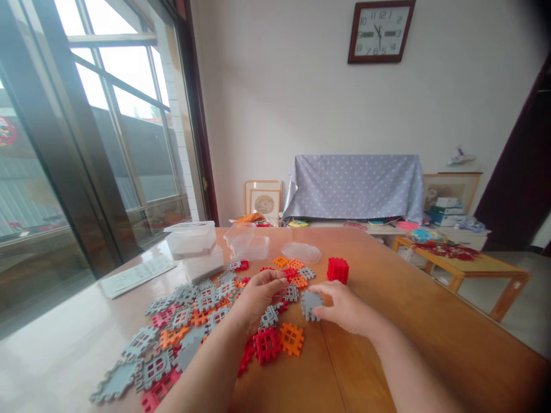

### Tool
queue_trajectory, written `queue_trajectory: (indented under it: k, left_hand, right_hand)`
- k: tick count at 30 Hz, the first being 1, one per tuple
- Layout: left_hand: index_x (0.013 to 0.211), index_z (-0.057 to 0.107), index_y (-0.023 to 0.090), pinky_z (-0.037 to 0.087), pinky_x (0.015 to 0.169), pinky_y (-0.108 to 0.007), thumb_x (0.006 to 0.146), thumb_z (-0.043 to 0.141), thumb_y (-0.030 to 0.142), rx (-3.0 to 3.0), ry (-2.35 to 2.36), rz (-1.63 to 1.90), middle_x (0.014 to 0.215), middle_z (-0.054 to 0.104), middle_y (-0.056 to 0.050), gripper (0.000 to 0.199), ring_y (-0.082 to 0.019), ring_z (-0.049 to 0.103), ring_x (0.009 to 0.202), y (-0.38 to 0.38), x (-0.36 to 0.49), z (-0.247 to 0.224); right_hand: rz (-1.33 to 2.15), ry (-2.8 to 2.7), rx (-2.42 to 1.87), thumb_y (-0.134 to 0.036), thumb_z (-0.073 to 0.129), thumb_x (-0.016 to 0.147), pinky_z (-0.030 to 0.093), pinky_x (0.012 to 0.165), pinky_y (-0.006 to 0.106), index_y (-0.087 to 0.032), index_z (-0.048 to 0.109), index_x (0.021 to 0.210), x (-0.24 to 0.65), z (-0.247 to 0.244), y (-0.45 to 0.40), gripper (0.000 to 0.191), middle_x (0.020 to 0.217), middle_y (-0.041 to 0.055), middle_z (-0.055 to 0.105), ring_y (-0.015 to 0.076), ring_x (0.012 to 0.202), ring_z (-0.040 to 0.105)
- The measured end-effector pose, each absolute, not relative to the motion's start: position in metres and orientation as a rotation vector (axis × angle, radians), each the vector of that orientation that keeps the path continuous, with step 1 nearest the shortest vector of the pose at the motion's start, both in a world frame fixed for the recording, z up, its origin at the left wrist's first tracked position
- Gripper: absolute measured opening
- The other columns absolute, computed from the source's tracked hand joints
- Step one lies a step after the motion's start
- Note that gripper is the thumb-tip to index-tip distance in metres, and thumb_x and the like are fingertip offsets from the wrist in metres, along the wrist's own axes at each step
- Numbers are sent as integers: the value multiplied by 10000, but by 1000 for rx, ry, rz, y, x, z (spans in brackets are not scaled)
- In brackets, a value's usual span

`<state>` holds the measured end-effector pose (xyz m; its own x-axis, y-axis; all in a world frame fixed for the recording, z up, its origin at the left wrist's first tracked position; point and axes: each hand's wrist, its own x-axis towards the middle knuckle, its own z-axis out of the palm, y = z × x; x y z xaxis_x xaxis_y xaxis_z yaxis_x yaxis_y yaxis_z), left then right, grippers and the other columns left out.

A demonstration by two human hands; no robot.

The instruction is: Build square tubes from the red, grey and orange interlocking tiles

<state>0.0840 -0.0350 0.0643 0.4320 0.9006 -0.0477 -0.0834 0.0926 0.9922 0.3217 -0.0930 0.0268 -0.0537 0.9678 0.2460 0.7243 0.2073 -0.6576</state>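
Grey, red and orange interlocking plastic tiles with notched edges lie in a loose pile; one is an orange window tile (pixel 291 339), beside a red window tile (pixel 266 345). My right hand (pixel 346 307) grips a solid grey tile (pixel 310 305) by its right side, between thumb and fingers, at the pile's right edge. Over the middle of the pile is my left hand (pixel 263 293), its fingers bent and drawn together; whatever they hold, if anything, is hidden. Behind my right hand stands a neat stack of red tiles (pixel 338 270).
At the back of the table (pixel 365 367) are a clear plastic tub (pixel 250 248), a clear lid (pixel 301 251) and white translucent boxes (pixel 191 241). A printed sheet (pixel 138 275) lies to the left. A low wooden table (pixel 495 269) stands on the right.
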Motion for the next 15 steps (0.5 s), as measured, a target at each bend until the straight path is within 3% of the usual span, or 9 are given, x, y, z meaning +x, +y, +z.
queue_trajectory:
  k: [15]
  left_hand:
    - [919,633,181,437,788,-307,733,757,402,1280,866,863,949,690,-54,314,-184,630,866,-35,82,67]
  right_hand:
    - [467,-1878,-1585,-295,748,733,454,985,424,-257,743,1130,316,24,-94,399,1142,65,732,287,1062,617]
